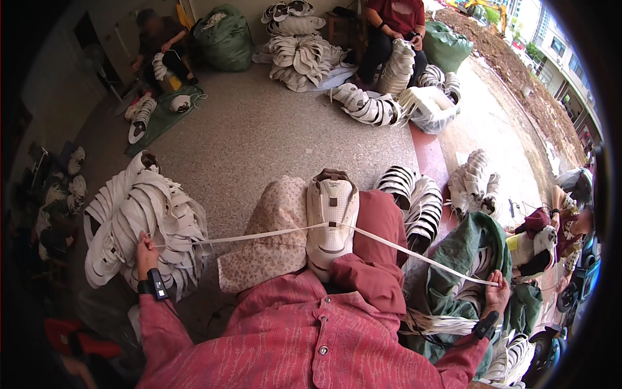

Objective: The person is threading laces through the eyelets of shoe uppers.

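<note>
A white shoe upper (pixel 332 214) with a dark collar rests between my knees, its toe toward me. One white shoelace (pixel 414 255) runs through a loop on its tongue, and both halves are drawn out taut to the sides. My left hand (pixel 147 256), out to the left in front of a stack of shoe uppers (pixel 146 214), pinches one end. Off to the right my right hand (pixel 497 293) pinches the other end, beside a green sack (pixel 466 253). Both hands have their fingers closed.
More nested white uppers (pixel 421 201) stand right of my knees. A bundle of white laces (pixel 444 323) lies by the green sack. Across the speckled floor (pixel 272 129) sit two people (pixel 398 32) with uppers, near a tall pile (pixel 301 58). Another person (pixel 567 233) is at far right.
</note>
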{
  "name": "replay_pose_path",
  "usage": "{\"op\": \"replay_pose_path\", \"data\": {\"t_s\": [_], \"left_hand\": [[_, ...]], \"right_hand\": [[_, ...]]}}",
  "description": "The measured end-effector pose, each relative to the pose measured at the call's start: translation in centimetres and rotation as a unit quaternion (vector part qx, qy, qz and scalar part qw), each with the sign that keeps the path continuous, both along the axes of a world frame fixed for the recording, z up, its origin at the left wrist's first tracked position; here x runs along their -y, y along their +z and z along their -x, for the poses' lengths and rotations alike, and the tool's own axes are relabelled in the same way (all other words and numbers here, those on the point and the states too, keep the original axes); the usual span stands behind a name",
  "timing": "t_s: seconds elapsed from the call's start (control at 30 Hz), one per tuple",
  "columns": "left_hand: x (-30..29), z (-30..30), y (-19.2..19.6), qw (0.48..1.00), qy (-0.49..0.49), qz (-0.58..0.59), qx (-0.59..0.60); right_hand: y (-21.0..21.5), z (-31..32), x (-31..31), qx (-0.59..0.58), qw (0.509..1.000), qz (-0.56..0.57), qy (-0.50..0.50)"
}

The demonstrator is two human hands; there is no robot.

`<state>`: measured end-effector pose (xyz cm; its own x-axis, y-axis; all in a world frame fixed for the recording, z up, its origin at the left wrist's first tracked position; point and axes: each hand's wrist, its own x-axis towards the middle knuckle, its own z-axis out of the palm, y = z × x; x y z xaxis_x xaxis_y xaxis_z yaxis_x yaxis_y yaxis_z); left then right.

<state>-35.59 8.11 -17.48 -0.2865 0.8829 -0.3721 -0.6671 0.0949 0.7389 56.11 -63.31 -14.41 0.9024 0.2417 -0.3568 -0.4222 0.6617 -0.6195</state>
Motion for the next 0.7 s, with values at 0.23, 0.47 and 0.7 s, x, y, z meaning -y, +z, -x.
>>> {"op": "replay_pose_path", "data": {"t_s": [0.23,0.47,0.7], "left_hand": [[-1.2,4.9,3.4,0.988,0.06,-0.063,-0.125],[1.2,-0.8,13.9,0.933,0.204,-0.067,-0.29],[4.0,-23.9,16.0,0.895,-0.229,-0.179,-0.339]], "right_hand": [[-1.7,-3.0,-1.5,0.08,0.992,0.092,0.03],[2.4,0.3,-13.2,0.138,0.962,0.235,-0.005],[8.2,13.3,-32.8,0.369,0.856,0.332,0.148]]}}
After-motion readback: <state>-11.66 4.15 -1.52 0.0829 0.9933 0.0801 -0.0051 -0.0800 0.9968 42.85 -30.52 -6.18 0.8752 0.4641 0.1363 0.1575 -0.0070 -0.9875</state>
